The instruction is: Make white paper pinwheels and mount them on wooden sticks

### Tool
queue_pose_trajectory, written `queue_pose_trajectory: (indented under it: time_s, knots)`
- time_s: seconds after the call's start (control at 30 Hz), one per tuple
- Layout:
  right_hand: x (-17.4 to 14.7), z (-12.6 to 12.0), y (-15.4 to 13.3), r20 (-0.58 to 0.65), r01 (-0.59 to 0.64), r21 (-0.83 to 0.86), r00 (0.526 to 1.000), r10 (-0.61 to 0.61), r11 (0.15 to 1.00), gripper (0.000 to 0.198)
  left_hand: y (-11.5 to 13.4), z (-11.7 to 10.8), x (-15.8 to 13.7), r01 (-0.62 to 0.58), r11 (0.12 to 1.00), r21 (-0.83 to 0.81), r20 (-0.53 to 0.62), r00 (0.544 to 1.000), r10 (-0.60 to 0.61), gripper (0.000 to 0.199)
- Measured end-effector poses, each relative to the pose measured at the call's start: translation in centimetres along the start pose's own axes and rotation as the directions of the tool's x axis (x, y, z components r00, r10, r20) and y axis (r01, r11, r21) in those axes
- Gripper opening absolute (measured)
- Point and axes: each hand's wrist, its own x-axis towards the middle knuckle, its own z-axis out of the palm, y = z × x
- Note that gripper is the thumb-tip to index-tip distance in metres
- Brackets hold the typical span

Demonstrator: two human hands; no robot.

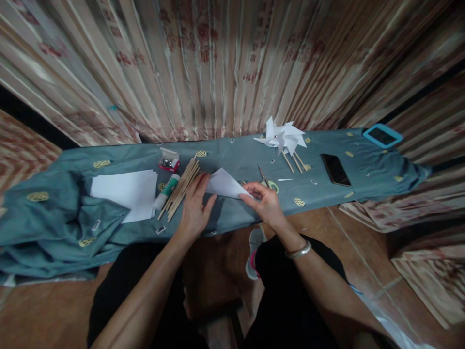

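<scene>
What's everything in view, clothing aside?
folded paper: one, white, centre
paper stack: one, white, left
wooden sticks: many, tan, centre-left
glue tube: one, white-green, beside sticks
box: one, red, rear left
pinwheels: several, white, rear
scissors: one, green-handled, centre
paper strip: one, white, right
phone: one, black, right
screened device: one, blue, far right
cloth: one, teal, beneath
curtains: several, beige, behind
floor: one, brown, below
bracelet: one, silver, right wrist
left hand: one, bare, at paper
right hand: one, bare, pinching paper

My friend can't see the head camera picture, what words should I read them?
A right hand pinches folded white paper over a teal cloth, with the left hand at the paper's other end. On the left lie wooden sticks, a tube and a paper stack; on the right, scissors, white pinwheels and a phone.
</scene>
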Motion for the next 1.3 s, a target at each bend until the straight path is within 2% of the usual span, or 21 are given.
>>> queue_pose_trajectory:
  time_s: [0.27, 0.37, 0.43, 0.6, 0.7, 0.8, 0.87, 0.93, 1.0, 1.07, 1.13, 1.2, 1.3]
  knots:
    - [-0.2, 0.6, -0.3, 0.108, -0.051, 0.040, 0.993, 0.046, 0.998, 0.028, 0.1, 0.0, -0.3, -0.019, 0.997, -0.069, -0.011, 1.000, 0.019, 0.019]
    - [0.4, 0.7, 0.7, 0.090, -0.071, 0.044, 0.994, 0.067, 0.997, 0.028, 0.2, -0.4, -0.4, -0.048, 0.996, -0.070, -0.009, 0.999, 0.047, 0.012]
    - [1.0, 0.6, 1.4, 0.036, -0.087, 0.046, 0.996, 0.085, 0.995, 0.028, 0.2, -0.6, -0.4, -0.075, 0.995, -0.070, 0.005, 0.997, 0.075, 0.012]
    - [2.1, 0.1, 2.7, -0.192, -0.138, 0.128, 0.968, 0.161, 0.982, 0.028, 0.5, -0.8, -0.5, -0.137, 0.991, 0.009, 0.126, 0.983, 0.134, 0.021]
    - [2.0, 0.1, 3.4, -0.188, -0.198, 0.171, 0.955, 0.229, 0.965, 0.031, 1.3, -0.6, -0.7, -0.189, 0.975, 0.114, 0.212, 0.964, 0.162, 0.018]
    - [1.1, -0.1, 3.7, -0.107, -0.239, 0.104, 0.962, 0.250, 0.965, 0.046, 2.0, -0.2, -1.1, -0.235, 0.956, 0.175, 0.285, 0.941, 0.179, 0.017]
    - [0.3, -0.7, 3.3, -0.063, -0.185, -0.067, 0.981, 0.181, 0.980, 0.063, 2.1, 0.0, -1.3, -0.255, 0.948, 0.189, 0.311, 0.931, 0.189, 0.018]
    - [-0.5, -1.4, 2.6, -0.017, 0.016, -0.357, 1.000, -0.024, 0.934, 0.069, 1.8, 0.1, -1.6, -0.256, 0.949, 0.186, 0.315, 0.930, 0.189, 0.020]
    - [-1.2, -2.0, 1.9, 0.133, 0.250, -0.607, 0.968, -0.213, 0.754, 0.063, 1.3, 0.1, -1.9, -0.249, 0.953, 0.171, 0.309, 0.932, 0.189, 0.022]
    - [-1.7, -2.2, 1.3, 0.284, 0.395, -0.725, 0.918, -0.278, 0.563, 0.064, 0.8, 0.0, -2.2, -0.255, 0.955, 0.153, 0.303, 0.932, 0.200, 0.025]
    - [-2.1, -2.0, 1.0, 0.380, 0.477, -0.748, 0.878, -0.291, 0.461, 0.059, 0.4, -0.2, -2.5, -0.266, 0.954, 0.136, 0.303, 0.928, 0.216, 0.026]
    - [-2.4, -1.9, 0.9, 0.411, 0.507, -0.739, 0.861, -0.300, 0.444, 0.046, 0.3, -0.5, -2.8, -0.270, 0.956, 0.116, 0.310, 0.924, 0.223, 0.026]
    - [-2.6, -2.2, 1.1, 0.381, 0.485, -0.702, 0.874, -0.300, 0.522, 0.025, 0.4, -1.2, -3.2, -0.228, 0.971, 0.075, 0.328, 0.925, 0.192, 0.025]
